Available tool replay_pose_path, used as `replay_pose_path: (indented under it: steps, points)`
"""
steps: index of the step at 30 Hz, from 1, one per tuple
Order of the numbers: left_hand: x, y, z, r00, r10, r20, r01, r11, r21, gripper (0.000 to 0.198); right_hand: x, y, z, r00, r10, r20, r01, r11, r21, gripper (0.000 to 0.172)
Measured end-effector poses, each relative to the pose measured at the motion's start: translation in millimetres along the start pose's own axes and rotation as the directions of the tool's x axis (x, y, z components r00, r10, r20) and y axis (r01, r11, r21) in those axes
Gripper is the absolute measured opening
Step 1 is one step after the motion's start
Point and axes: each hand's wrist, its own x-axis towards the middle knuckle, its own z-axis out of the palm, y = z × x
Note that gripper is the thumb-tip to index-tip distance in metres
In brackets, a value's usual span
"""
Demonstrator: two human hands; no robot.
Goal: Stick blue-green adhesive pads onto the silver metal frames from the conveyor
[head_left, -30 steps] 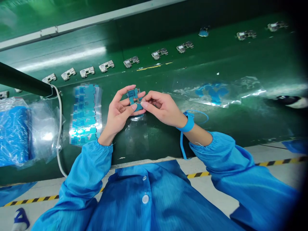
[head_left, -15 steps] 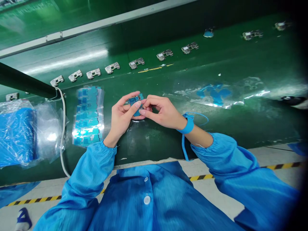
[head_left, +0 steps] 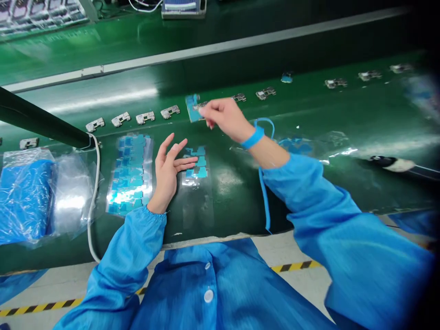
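Note:
My right hand (head_left: 225,117) is over the row of boards, thumb and fingers pinched at the edge of a blue-faced circuit board (head_left: 192,109). That board overlaps a bare silvery circuit board (head_left: 202,105) in the row; motion blurs the contact. Lower down, my left hand (head_left: 167,167) is open, its fingers spread and holding nothing. Its fingertips lie over a clear sheet with blue film stickers (head_left: 201,161), partly hiding it. A larger sheet of blue film stickers (head_left: 132,169) lies to the left of that hand.
Several circuit boards (head_left: 145,118) form a line across the green surface. A blue bundle in clear plastic (head_left: 27,197), a white cable (head_left: 98,183) and a dark post (head_left: 41,112) are at left. A blue cord (head_left: 265,201) trails from my right wrist strap (head_left: 253,137).
My hands have parted. The right has carried the blue-faced circuit board up to the row; the left has let go and spread its fingers. The small sticker sheet is now uncovered. The view has shifted.

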Motion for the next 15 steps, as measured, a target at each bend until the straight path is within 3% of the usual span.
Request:
replay_pose_path:
  steps: [2,4,7,10,15]
  points:
    - [3,1,-3.9,0.999,0.046,-0.021,-0.046,0.999,0.009,0.054,46,10,-17,0.999,0.037,-0.015,-0.039,0.966,-0.255,0.047]
    - [5,2,-6.2,0.997,0.071,-0.031,-0.07,0.997,0.02,0.049,79,20,-29,0.996,0.062,0.057,-0.025,0.858,-0.514,0.038]
    - [6,4,-5.8,0.997,0.063,-0.034,-0.062,0.998,0.017,0.04,101,31,-34,0.968,0.14,0.209,0.052,0.702,-0.71,0.047]
    - [4,6,-2.9,0.999,0.043,-0.022,-0.043,0.999,0.016,0.033,104,36,-35,0.969,0.132,0.207,0.071,0.658,-0.75,0.043]
    - [3,3,-2.0,0.999,0.036,0.007,-0.037,0.999,0.032,0.026,94,22,-34,0.98,0.068,0.187,0.043,0.844,-0.534,0.034]
